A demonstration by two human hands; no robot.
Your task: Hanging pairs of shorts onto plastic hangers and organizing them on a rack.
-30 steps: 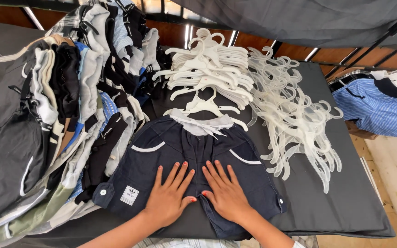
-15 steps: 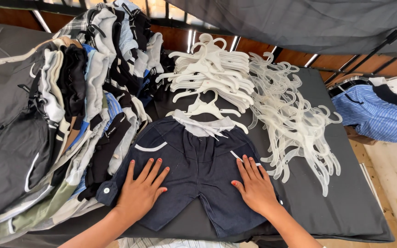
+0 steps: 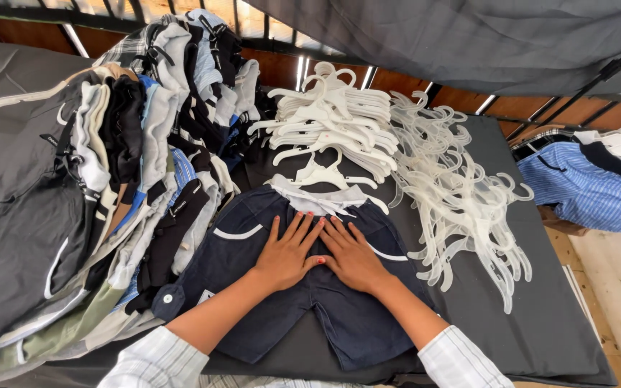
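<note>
Both hands flat, fingers spread, gripping nothing: left hand (image 3: 285, 255) and right hand (image 3: 353, 257) lie side by side, thumbs touching, on the upper middle of the shorts (image 3: 303, 287). Shorts lie front-up on the dark table (image 3: 533, 316), waistband away from the person. Smoothing looks best done with even palm pressure, worked from centre toward the legs so creases don't bunch. White hanger (image 3: 325, 174) sits at the waistband. Hanger piles (image 3: 397, 144) behind; stacked clothes (image 3: 109, 179) left.
</note>
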